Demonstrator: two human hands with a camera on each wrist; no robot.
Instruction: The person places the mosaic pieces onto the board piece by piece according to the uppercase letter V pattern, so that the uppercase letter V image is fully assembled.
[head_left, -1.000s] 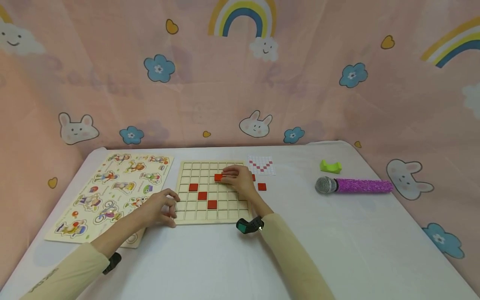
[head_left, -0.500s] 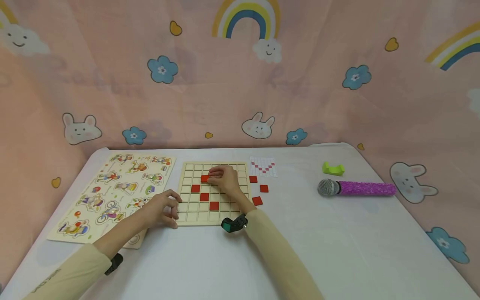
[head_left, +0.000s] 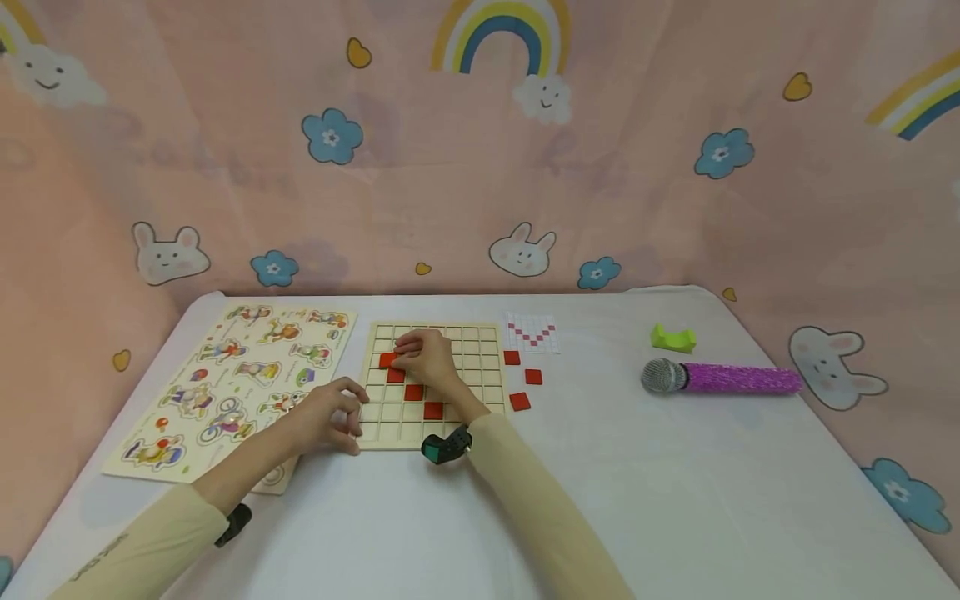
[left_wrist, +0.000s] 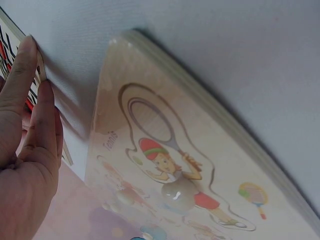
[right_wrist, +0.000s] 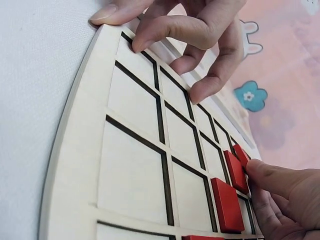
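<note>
The right hand has moved toward 9 o'clock since a second ago, taking a red tile along over the grid board. The left hand has stayed by the same edge.

Farthest left, a picture puzzle lies at 9 o'clock from the grid board, with little figures on it. Next comes the left hand, fingers loosely bent, with the tips resting on the grid board's edge near 8 o'clock. The right hand pinches its red tile at 10 o'clock on the grid board; I cannot tell if that tile lies flat in a square. From there, three set tiles, also red, go down like stairs toward 6 o'clock.

Past the grid board, at 2 o'clock, is a small card with a red V. Three loose tiles, red too, lie at 3 o'clock on the white bench. Farther along 3 o'clock is a purple microphone, its grey head pointing to 9 o'clock. A bright green stand is near that head, at its 12 o'clock.
</note>
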